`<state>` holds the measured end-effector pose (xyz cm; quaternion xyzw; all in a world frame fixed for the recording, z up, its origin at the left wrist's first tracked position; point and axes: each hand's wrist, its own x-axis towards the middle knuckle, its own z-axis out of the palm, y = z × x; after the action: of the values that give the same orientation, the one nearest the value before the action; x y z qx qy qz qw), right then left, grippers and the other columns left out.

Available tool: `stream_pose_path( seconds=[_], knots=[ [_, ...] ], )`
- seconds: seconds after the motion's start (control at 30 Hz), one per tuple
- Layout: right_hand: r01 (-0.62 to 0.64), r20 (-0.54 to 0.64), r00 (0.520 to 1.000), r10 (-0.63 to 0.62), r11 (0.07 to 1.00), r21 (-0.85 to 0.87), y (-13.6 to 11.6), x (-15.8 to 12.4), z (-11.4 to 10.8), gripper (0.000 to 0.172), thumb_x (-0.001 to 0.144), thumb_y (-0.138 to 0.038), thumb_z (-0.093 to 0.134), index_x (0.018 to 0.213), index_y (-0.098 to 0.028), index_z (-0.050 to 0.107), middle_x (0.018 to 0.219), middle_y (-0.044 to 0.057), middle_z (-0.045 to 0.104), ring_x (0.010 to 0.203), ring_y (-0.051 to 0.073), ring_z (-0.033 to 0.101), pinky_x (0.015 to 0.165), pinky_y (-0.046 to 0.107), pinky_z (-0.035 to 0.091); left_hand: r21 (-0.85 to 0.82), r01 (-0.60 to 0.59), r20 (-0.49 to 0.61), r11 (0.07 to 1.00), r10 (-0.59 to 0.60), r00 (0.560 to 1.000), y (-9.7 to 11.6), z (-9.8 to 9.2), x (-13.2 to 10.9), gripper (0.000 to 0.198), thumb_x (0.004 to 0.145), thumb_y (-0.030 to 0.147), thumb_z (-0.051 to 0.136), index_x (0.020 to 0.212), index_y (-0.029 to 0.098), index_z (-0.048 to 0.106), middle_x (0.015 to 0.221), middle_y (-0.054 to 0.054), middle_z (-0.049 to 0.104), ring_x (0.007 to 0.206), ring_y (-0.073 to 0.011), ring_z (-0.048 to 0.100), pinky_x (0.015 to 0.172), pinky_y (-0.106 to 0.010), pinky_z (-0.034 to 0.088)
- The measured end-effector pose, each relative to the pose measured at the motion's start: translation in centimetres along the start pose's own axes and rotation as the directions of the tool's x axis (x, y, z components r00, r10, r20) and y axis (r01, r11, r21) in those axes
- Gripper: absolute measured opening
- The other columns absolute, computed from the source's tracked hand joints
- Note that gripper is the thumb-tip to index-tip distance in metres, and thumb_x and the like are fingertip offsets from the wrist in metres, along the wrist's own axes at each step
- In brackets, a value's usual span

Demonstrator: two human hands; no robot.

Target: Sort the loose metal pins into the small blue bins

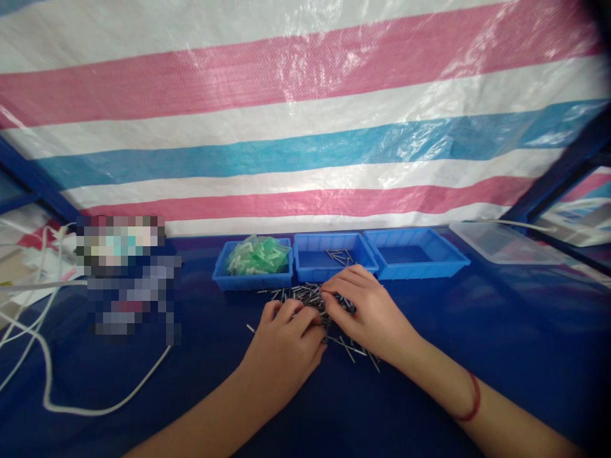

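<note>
A loose pile of thin metal pins (305,294), perhaps rivets, lies on the dark blue table. Over its near left side, my left hand (286,340) rests with curled fingers that touch the pins. My right hand (370,312) is at the pile's right side, thumb and forefinger drawn together in a pinch. Anything between the fingers of either hand is hidden or too small to name. Just behind the pile stands the middle blue tray (317,270), holding several similar pins (340,256).
The left blue tray (252,282) contains green plastic bags (267,254) with white pieces. A right blue tray (415,270) and a translucent lid (506,245) stand farther right. White cables (48,375) run across the left side. A striped plastic sheet (286,152) hangs behind.
</note>
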<state>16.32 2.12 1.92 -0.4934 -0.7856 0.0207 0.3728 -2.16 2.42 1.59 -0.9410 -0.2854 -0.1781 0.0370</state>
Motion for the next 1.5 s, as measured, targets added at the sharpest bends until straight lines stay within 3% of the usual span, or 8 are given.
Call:
stream_pose_path(
  seconds=[0.23, 0.43, 0.53, 0.73, 0.87, 1.07, 1.3, 1.5],
  knots=[
    [-0.002, 0.011, 1.0, 0.002, 1.0, 0.0, 0.1, 0.0, 0.1, 0.014, 0.087, -0.016, 0.051, 0.082, -0.019, 0.064, 0.083, 0.005, 0.068, 0.082, 0.02, 0.058, 0.079, 0.037, 0.044, 0.064, -0.034, -0.059, 0.997, 0.038, 0.998, -0.4, 0.7, 0.0, 0.007, 0.089, 0.02, 0.058, 0.083, 0.02, 0.063, 0.092, 0.0, 0.065, 0.092, -0.0188, 0.052, 0.079, -0.038, 0.031],
    [0.002, 0.018, 1.0, -0.002, 1.0, -0.006, -0.1, 0.0, 0.1, 0.015, 0.087, -0.015, 0.051, 0.081, -0.018, 0.065, 0.082, 0.005, 0.067, 0.082, 0.019, 0.057, 0.078, 0.036, 0.044, -0.021, -0.02, 0.056, 1.0, 0.021, 0.998, -0.5, -0.3, 0.0, 0.011, 0.085, 0.031, 0.062, 0.089, 0.021, 0.063, 0.1, 0.0, 0.064, 0.1, -0.0218, 0.05, 0.083, -0.039, 0.032],
    [-0.007, 0.027, 1.0, 0.007, 1.0, -0.009, -0.1, 0.0, 0.1, 0.015, 0.087, -0.016, 0.051, 0.081, -0.018, 0.064, 0.081, 0.005, 0.067, 0.082, 0.019, 0.056, 0.079, 0.036, 0.044, -0.019, -0.01, 0.077, 1.0, 0.011, 0.997, -0.4, -0.5, 0.0, 0.009, 0.087, 0.028, 0.059, 0.093, 0.022, 0.063, 0.103, 0.001, 0.063, 0.101, -0.0211, 0.05, 0.083, -0.039, 0.032],
    [-0.006, 0.04, 0.999, 0.007, 1.0, -0.02, 0.0, -0.1, 0.2, 0.015, 0.087, -0.016, 0.052, 0.079, -0.019, 0.064, 0.081, 0.004, 0.067, 0.082, 0.019, 0.057, 0.077, 0.035, 0.044, 0.052, -0.054, 0.004, 0.997, 0.054, 0.999, -0.7, 0.4, 0.0, 0.008, 0.091, 0.023, 0.055, 0.088, 0.022, 0.063, 0.1, 0.001, 0.064, 0.096, -0.0188, 0.053, 0.08, -0.038, 0.032],
    [-0.012, 0.042, 0.999, 0.012, 1.0, -0.007, 0.0, -0.1, 0.2, 0.015, 0.087, -0.016, 0.051, 0.08, -0.019, 0.064, 0.081, 0.004, 0.067, 0.082, 0.019, 0.056, 0.078, 0.035, 0.044, -0.004, -0.047, -0.001, 0.999, 0.047, 0.999, -0.8, 0.3, 0.1, 0.009, 0.092, 0.023, 0.053, 0.089, 0.022, 0.062, 0.099, 0.0, 0.065, 0.094, -0.0185, 0.053, 0.08, -0.036, 0.032],
    [-0.035, 0.035, 0.999, 0.03, 0.991, 0.131, -0.5, -0.1, 0.0, 0.014, 0.084, -0.01, 0.052, 0.081, -0.019, 0.063, 0.082, 0.003, 0.068, 0.082, 0.018, 0.056, 0.077, 0.033, 0.044, -0.299, 0.1, -0.046, 0.949, -0.118, 0.992, -1.1, -0.8, 0.5, 0.01, 0.092, 0.024, 0.051, 0.091, 0.021, 0.06, 0.097, -0.001, 0.064, 0.093, -0.0181, 0.054, 0.082, -0.034, 0.035],
    [-0.057, 0.134, 0.991, 0.012, 0.941, 0.333, -2.1, 0.0, -0.3, 0.013, 0.084, -0.01, 0.054, 0.084, -0.019, 0.063, 0.083, 0.001, 0.067, 0.079, 0.015, 0.057, 0.076, 0.032, 0.043, -0.615, 0.347, 0.006, 0.708, -0.435, 0.9, -1.5, -0.7, 0.6, 0.01, 0.09, 0.026, 0.052, 0.093, 0.019, 0.06, 0.087, 0.0, 0.065, 0.081, -0.0138, 0.058, 0.075, -0.025, 0.042],
    [-0.143, 0.148, 0.984, 0.095, 0.919, 0.366, -1.9, -0.2, 0.4, 0.011, 0.086, -0.015, 0.054, 0.081, -0.019, 0.063, 0.082, 0.002, 0.067, 0.079, 0.015, 0.058, 0.074, 0.03, 0.042, -0.684, 0.36, 0.042, 0.634, -0.458, 0.888, -1.5, -0.6, 0.7, 0.012, 0.088, 0.027, 0.055, 0.093, 0.02, 0.063, 0.086, 0.002, 0.065, 0.078, -0.0125, 0.059, 0.072, -0.022, 0.044]
  ],
)
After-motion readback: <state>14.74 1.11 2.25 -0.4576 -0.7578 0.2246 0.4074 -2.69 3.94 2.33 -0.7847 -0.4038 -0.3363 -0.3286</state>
